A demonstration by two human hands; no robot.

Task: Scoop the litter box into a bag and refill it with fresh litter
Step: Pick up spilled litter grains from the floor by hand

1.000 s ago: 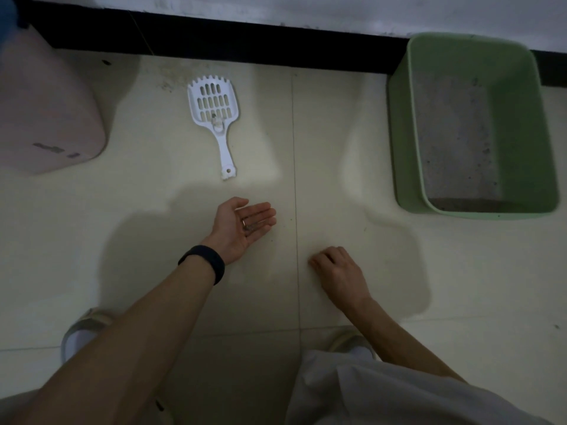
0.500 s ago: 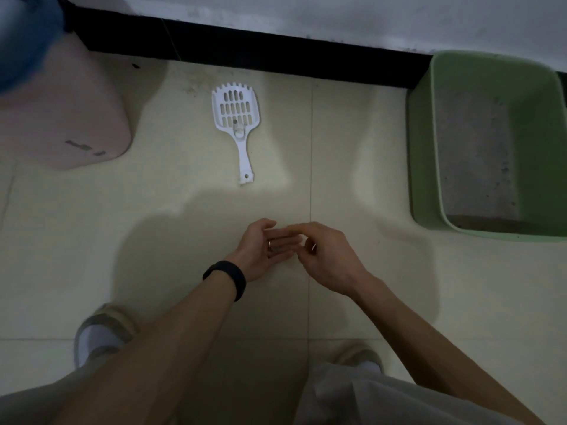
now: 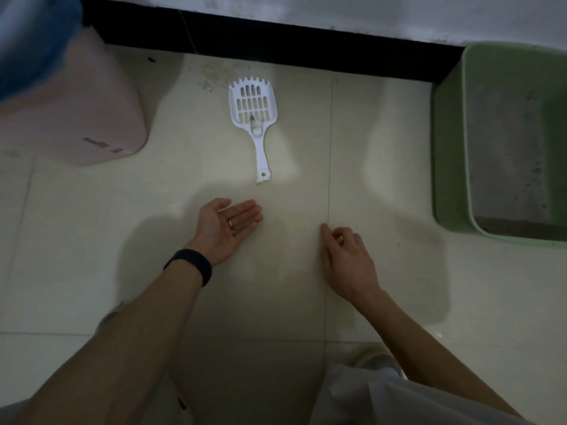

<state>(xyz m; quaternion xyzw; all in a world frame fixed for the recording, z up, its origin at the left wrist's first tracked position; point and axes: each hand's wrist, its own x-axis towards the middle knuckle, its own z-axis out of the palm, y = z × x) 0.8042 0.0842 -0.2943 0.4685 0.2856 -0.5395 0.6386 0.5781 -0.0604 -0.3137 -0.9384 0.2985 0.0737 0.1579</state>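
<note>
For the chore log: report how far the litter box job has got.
Nothing looks finished. The green plastic litter box holds thin, speckled grey litter; the white slotted plastic scoop lies untouched on the tiled floor. In hand: the left hand lies palm-up with dark bits, the right hand fingers the floor. Left: scooping, bagging, refilling.

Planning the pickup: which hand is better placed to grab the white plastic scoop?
Probably left: the left hand lies open, palm up, nearest the handle of the white plastic scoop; the right hand is farther, fingers curled.
</note>
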